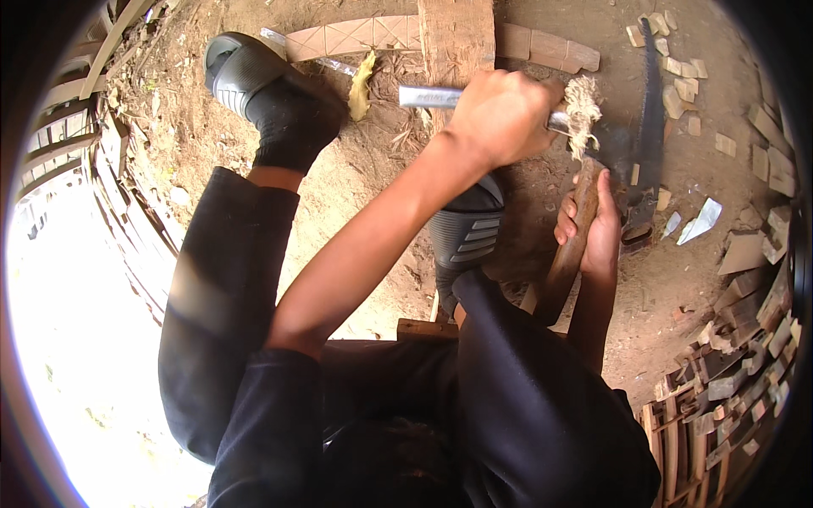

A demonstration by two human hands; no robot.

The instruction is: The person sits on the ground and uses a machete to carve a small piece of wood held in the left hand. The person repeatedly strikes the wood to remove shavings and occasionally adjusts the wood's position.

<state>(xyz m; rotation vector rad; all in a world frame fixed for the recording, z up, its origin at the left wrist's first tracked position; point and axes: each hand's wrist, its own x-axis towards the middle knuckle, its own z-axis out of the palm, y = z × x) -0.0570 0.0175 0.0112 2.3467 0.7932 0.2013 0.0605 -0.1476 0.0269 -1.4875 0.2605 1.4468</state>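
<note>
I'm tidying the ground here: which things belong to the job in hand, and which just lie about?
In the job, it seems:
flat silver metal tool with frayed pale end, in left hand
brown wooden stick, in right hand
wide light brown wooden plank, probably

Apparently lying about:
long dark metal handsaw
small pale wooden blocks
angular white scrap

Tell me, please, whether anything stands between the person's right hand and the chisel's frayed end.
Only the upper end of the wooden stick, gripped by the right hand, lies between it and the frayed end of the chisel, held in the left hand.
</note>
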